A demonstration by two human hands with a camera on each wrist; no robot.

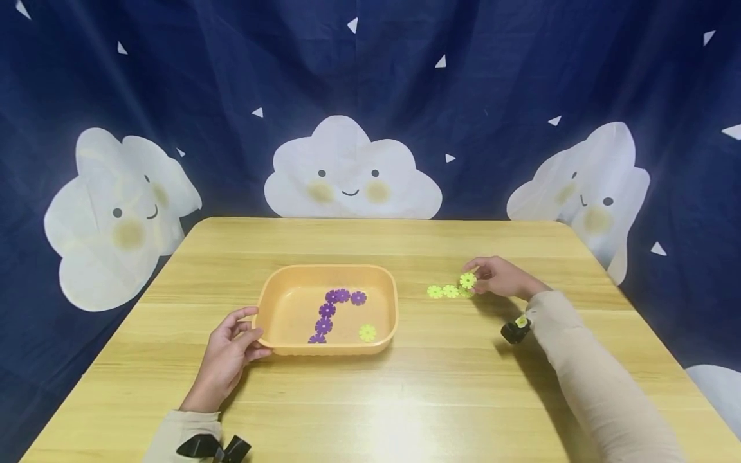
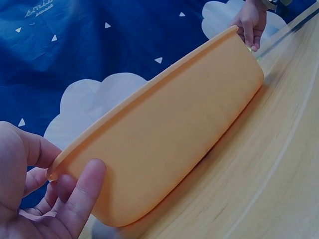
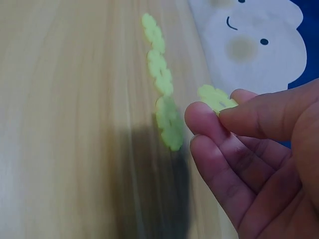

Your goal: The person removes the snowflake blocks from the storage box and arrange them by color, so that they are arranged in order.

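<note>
My left hand (image 1: pixel 228 352) grips the left end of an orange plastic basin (image 1: pixel 324 349), fingers and thumb at its rim. In the left wrist view the same hand (image 2: pixel 47 194) holds the corner of the basin (image 2: pixel 164 129). Over the table to the right, my right hand (image 1: pixel 499 276) pinches a yellow-green flower-shaped disc (image 1: pixel 467 280) between thumb and fingers. The right wrist view shows that pinched disc (image 3: pixel 215 98) above the tabletop. Beside it, three similar discs (image 3: pixel 160 72) lie in a row on the wood.
Inside the basin lie several purple flower-shaped discs (image 1: pixel 327 310) in a bent line and one yellow-green disc (image 1: pixel 367 332). The wooden table (image 1: pixel 370 405) meets a dark blue curtain (image 1: pixel 370 71) with cloud prints at its far edge.
</note>
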